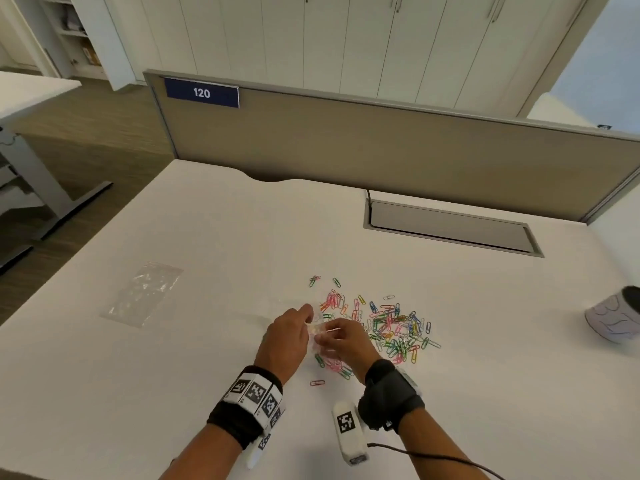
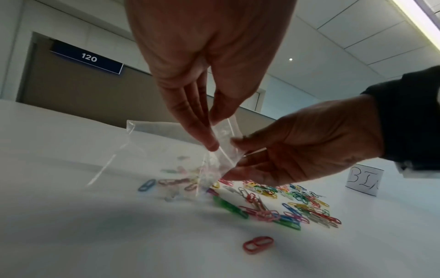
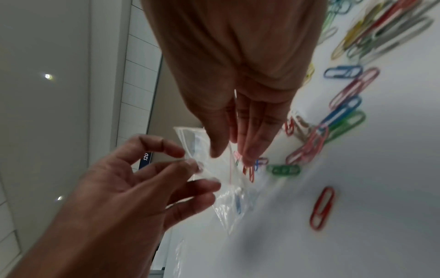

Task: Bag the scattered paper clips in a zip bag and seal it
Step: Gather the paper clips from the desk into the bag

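While both hands, left hand (image 1: 289, 336) and right hand (image 1: 343, 339), pinched the zip bag (image 2: 181, 150), loose paper clips (image 1: 394, 327) crowded the right; a spare bag (image 1: 143, 294) lay left.

**Both hands meet low in the middle of the frame**

In the head view both forearms come up from the bottom edge and converge just below centre. The left hand (image 1: 287, 337) sits slightly left of centre, back turned up, thumb and fingers (image 2: 209, 144) pointing down and pinched together on the zip bag (image 2: 166, 150). The right hand (image 1: 343, 341) lies just right of it, nearly touching, palm turned toward the left hand; its thumb and fingers also pinch the bag. Each wrist carries a dark band.
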Demonstrator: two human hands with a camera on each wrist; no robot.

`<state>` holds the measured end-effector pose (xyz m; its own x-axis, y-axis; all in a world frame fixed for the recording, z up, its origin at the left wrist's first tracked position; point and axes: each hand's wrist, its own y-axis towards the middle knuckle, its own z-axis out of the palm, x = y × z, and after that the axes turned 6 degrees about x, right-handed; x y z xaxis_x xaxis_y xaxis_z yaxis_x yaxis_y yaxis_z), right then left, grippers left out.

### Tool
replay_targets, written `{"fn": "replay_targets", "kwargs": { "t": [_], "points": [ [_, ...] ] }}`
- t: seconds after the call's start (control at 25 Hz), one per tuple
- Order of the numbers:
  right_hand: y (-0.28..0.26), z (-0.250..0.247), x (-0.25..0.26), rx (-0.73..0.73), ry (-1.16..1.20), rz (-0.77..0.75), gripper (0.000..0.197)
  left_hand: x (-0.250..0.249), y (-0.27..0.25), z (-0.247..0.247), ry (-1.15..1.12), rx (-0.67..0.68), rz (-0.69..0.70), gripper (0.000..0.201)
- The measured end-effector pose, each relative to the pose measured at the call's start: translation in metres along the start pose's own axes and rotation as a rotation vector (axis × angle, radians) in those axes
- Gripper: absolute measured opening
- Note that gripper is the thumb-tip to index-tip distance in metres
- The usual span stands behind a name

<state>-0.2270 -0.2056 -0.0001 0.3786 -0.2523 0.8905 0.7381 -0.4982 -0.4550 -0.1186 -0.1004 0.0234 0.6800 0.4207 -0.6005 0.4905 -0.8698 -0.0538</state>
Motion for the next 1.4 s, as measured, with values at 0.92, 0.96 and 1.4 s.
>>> {"fn": "replay_targets", "kwargs": {
  "t": [0.92, 0.96, 1.4],
  "points": [
    [0.01, -0.093, -0.016, -0.383, -1.128, -0.026, 0.022, -0.021, 0.019, 0.018, -0.249, 0.131, -0.158, 0.033],
    [0.01, -0.094, -0.014, -0.38, -1.148, -0.02, 0.021, -0.021, 0.019, 0.019, -0.25, 0.137, -0.16, 0.035],
    [-0.017, -0.089, 0.004, -0.463, -0.221, -0.16, 0.011, -0.031, 0.019, 0.023, -0.215, 0.157, -0.157, 0.049]
  ]
}}
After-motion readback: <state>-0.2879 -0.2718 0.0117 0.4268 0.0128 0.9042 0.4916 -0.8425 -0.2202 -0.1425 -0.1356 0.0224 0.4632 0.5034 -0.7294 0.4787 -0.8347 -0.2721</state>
